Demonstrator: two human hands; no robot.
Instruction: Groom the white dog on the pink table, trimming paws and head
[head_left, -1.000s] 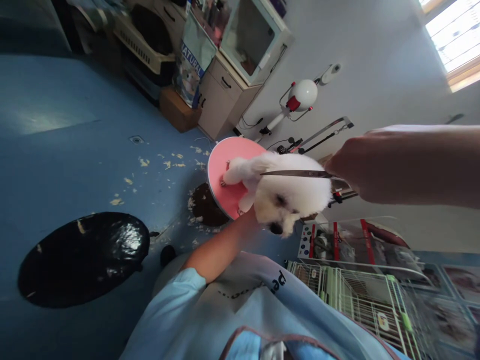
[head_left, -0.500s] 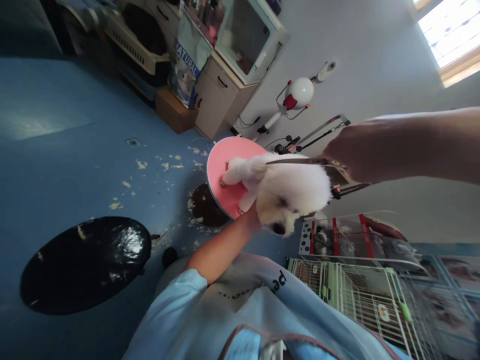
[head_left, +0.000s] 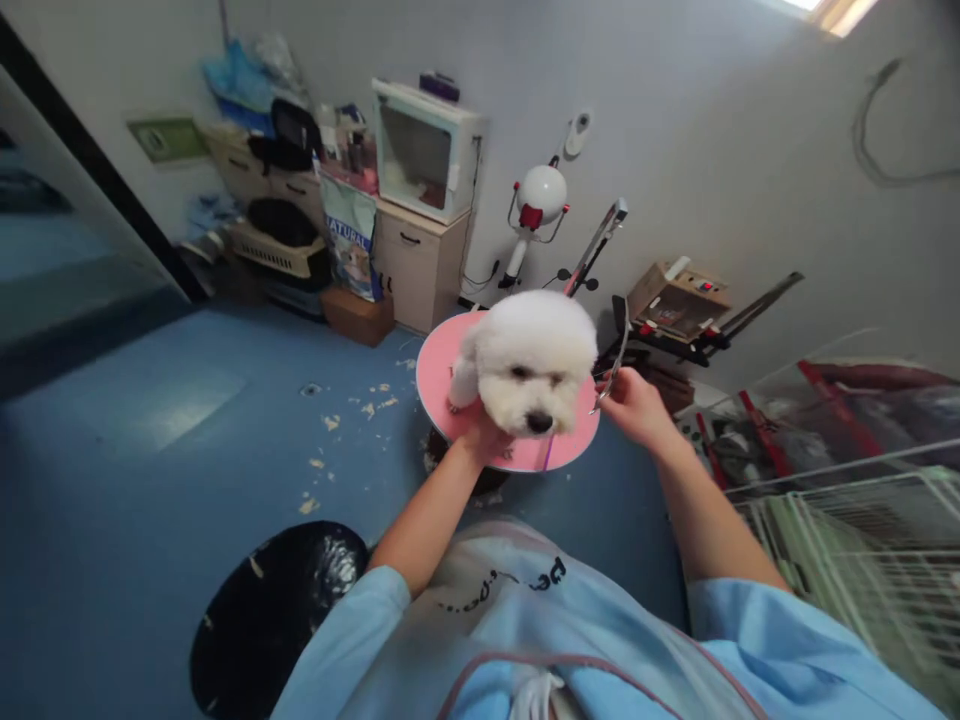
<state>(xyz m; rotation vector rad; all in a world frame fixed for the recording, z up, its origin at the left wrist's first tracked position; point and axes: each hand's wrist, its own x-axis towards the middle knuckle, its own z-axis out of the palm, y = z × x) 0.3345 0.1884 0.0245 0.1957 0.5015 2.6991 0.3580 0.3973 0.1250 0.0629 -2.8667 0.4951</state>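
A small white fluffy dog (head_left: 529,358) stands on a round pink table (head_left: 439,375) and faces me. My left hand (head_left: 480,438) is cupped under the dog's chin, its fingers hidden in the fur. My right hand (head_left: 634,405) is closed on a pair of long scissors (head_left: 615,355), which point upward just right of the dog's head and are apart from it.
A black bin bag (head_left: 274,610) lies on the blue floor at lower left, with fur clippings (head_left: 352,420) scattered nearby. A white cabinet (head_left: 420,260) and dryer stand (head_left: 536,205) line the back wall. A wire cage (head_left: 870,560) stands at right.
The view has swung upright and pulled back. My right hand has come down from above the dog's back to beside its head, the scissors turning from level to upright. My left hand stays under the chin.
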